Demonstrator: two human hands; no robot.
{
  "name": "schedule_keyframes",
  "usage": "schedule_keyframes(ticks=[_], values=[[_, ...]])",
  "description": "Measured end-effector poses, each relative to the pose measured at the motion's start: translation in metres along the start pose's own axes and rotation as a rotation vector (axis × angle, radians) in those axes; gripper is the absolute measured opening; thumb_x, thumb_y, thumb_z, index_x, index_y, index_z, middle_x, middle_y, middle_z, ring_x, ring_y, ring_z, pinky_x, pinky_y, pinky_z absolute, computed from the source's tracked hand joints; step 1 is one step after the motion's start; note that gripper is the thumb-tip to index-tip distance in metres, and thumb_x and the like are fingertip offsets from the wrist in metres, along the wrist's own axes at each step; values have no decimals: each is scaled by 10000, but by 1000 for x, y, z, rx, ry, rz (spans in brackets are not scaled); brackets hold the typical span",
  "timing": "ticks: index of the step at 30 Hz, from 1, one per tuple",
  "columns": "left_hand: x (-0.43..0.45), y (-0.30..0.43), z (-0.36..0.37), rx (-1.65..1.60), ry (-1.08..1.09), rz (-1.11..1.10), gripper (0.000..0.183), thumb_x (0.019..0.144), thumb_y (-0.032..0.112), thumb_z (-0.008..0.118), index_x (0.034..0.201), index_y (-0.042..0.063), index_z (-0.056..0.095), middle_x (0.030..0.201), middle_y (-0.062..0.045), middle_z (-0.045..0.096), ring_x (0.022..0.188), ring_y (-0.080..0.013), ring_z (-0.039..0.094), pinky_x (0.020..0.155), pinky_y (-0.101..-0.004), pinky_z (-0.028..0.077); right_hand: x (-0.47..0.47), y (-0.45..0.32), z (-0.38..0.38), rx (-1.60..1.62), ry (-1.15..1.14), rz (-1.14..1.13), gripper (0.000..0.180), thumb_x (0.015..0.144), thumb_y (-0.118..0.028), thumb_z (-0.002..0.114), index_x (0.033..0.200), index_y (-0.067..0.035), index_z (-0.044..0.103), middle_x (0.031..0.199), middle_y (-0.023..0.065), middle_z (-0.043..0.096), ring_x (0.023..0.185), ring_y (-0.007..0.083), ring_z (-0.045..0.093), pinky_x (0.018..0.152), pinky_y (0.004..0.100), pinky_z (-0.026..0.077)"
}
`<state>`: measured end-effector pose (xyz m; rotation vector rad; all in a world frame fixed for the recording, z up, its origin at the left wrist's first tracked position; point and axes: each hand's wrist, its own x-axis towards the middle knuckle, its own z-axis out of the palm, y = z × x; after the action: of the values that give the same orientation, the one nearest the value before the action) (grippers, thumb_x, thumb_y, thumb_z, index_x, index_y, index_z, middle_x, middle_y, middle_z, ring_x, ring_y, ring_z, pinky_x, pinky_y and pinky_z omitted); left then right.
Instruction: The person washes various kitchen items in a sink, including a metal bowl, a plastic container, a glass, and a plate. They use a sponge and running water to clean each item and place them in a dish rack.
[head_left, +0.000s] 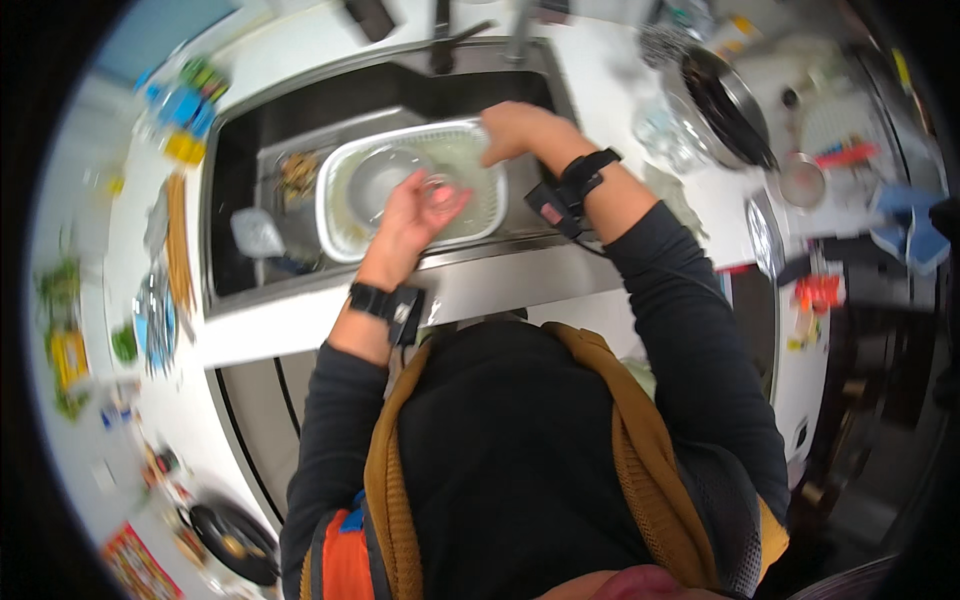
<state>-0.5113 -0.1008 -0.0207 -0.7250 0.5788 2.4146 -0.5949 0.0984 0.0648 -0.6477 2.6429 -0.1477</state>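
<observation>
A white plastic basin (327, 196) with a slotted rim stands in the stainless steel sink (551, 82), with cloudy water and a pale round bowl (382, 180) inside. Above the basin, my left hand (420, 210) is palm up and holds a small clear round dish (441, 193). My right hand (510, 133) is at the basin's upper right corner, fingers bent down; motion blur hides whether it grips anything. Food scraps (298, 174) and a translucent plastic container (256, 232) lie in the sink left of the basin. Both wrists wear black straps with small devices.
The dark faucet (442, 52) rises behind the sink. Bottles (184, 112), wooden chopsticks (179, 240) and bundled cutlery (156, 319) are on the left counter. To the right stand a metal pot (742, 94) and a small strainer (801, 180). A black frying pan (234, 544) lies at lower left.
</observation>
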Motion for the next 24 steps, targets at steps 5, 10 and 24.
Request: schedule_keyframes(ticks=[5, 10, 24], values=[[4, 6, 12, -38, -74, -78, 360, 973, 292, 486, 927, -60, 547, 1258, -339, 483, 1251, -511, 424, 890, -497, 550, -60, 23, 23, 358, 243, 83, 572, 632, -406, 757, 1004, 16, 658, 951, 194, 674, 883, 287, 658, 794, 369, 517], [19, -16, 49, 13, -196, -160, 502, 1002, 402, 355, 1019, -56, 559, 1369, -314, 418, 1242, -474, 457, 872, -453, 566, -149, 68, 37, 882, 535, 114, 548, 716, -367, 789, 1125, -38, 632, 1001, 71, 613, 957, 200, 594, 805, 304, 475], [45, -194, 184, 771, -277, -136, 437, 987, 416, 481, 1124, 1, 502, 988, -146, 626, 933, -302, 659, 808, -316, 572, -331, 255, 153, 1249, 1240, 775, 647, 754, -241, 803, 1274, -3, 500, 1166, 87, 550, 1028, 149, 561, 907, 276, 446]])
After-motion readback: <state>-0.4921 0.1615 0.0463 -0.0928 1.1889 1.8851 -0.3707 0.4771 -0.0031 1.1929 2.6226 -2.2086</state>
